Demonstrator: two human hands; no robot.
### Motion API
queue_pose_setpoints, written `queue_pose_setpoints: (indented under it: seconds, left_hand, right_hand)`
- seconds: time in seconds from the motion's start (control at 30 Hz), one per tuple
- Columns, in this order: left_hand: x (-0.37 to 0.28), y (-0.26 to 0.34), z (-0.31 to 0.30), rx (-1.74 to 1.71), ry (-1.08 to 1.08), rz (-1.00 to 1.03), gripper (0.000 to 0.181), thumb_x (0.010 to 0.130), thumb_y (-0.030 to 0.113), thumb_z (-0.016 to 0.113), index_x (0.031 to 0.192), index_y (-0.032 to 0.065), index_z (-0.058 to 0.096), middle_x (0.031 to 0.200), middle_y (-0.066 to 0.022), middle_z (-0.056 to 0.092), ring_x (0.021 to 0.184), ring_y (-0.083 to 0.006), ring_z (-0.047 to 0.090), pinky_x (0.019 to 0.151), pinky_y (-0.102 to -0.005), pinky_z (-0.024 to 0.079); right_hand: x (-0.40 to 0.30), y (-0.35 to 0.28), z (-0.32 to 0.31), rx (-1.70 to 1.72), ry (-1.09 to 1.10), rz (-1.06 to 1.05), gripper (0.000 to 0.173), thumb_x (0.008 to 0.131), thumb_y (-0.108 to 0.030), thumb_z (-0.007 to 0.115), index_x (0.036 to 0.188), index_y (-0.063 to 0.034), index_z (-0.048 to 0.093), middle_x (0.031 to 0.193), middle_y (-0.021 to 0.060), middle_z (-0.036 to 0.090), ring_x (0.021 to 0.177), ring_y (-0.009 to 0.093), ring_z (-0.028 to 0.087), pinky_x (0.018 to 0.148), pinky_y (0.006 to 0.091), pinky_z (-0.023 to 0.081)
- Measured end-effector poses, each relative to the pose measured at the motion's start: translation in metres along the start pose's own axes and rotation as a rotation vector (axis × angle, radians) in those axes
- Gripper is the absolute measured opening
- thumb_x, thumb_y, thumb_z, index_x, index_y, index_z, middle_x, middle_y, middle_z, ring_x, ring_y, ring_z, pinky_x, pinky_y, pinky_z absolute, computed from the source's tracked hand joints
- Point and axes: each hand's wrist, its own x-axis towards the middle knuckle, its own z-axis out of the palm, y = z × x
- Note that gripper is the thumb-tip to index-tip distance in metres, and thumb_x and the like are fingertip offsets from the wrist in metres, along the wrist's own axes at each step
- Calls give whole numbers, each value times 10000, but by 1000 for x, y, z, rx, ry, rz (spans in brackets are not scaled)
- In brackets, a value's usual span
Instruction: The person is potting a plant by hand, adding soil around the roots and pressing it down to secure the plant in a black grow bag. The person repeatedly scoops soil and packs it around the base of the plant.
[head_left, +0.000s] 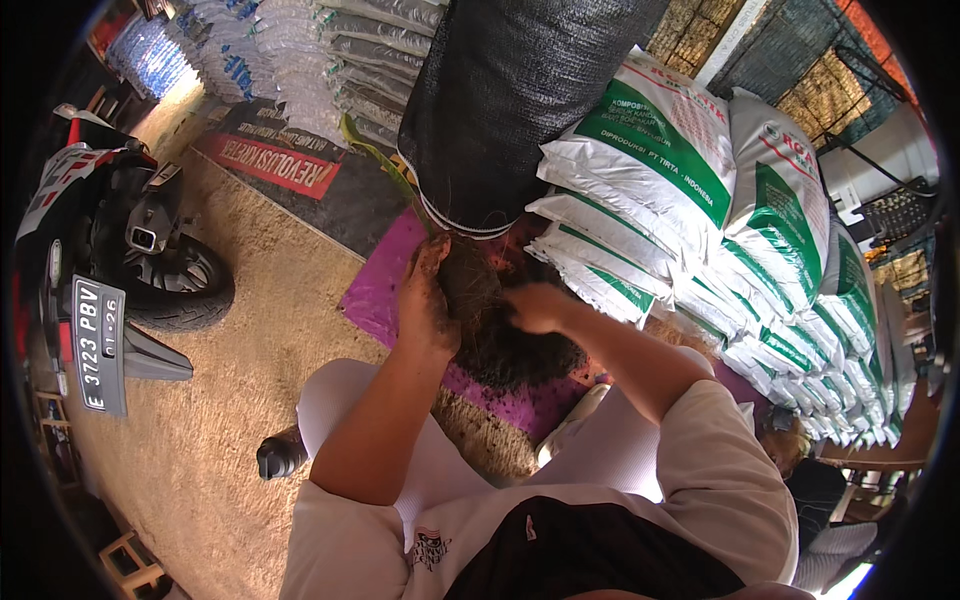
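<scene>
A clump of dark soil with fine roots (470, 281) is in my left hand (426, 292), whose fingers are soiled and curl around its left side; a green leafy stem (375, 156) rises beyond it. My right hand (536, 306) is at the clump's right side with its fingers bent; whether it holds anything is hidden. Below both hands lies a heap of dark soil (517, 352) on a purple sheet (375, 289). Just beyond the hands stands a large roll of black woven netting (517, 112).
White and green filled sacks (645, 150) are stacked at the right. Clear plastic bags (300, 75) are piled at the upper left. A motorcycle (127, 225) stands on the left. A dark bottle (282, 454) lies beside my left knee. A printed banner (277, 169) covers part of the floor.
</scene>
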Motion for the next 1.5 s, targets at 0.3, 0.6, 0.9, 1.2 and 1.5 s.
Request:
queue_pose_setpoints:
  seconds: [0.3,0.6,0.9,1.2,1.5]
  left_hand:
    - [-7,4,-16,36,-71,5,257,868,219,605,1070,74,543,971,-64,591,882,-207,614,768,-365,533]
    - [-10,-2,-5,-35,3,-132,229,838,232,632,1018,103,573,941,-67,621,885,-227,625,775,-388,535]
    - [-14,-8,12,137,177,-157,318,811,391,591,961,110,589,889,-94,622,808,-264,602,667,-410,489]
    - [-3,-10,-8,57,58,-289,214,817,227,630,1004,133,587,968,-49,628,906,-238,624,782,-407,530]
    - [-2,-10,-21,76,-11,-244,201,844,250,620,1004,135,583,951,-46,624,898,-221,620,766,-401,530]
  right_hand:
    - [38,1,162,-518,-417,-251,354,837,-245,528,1169,-130,572,1219,113,538,1189,290,479,931,489,403]
    - [64,15,172,-436,111,-147,303,853,-213,521,1131,-115,590,1157,97,555,1143,271,490,899,436,425]
    - [63,25,218,-337,50,-63,465,858,-205,570,1290,-68,466,1308,125,457,1240,316,411,997,458,373]
    - [61,14,219,-300,369,-57,219,811,-204,543,987,-88,603,1012,98,560,966,270,555,745,427,490]
    - [65,21,223,-262,288,-11,201,853,-211,512,1006,-131,615,1014,102,565,981,273,565,753,417,501]
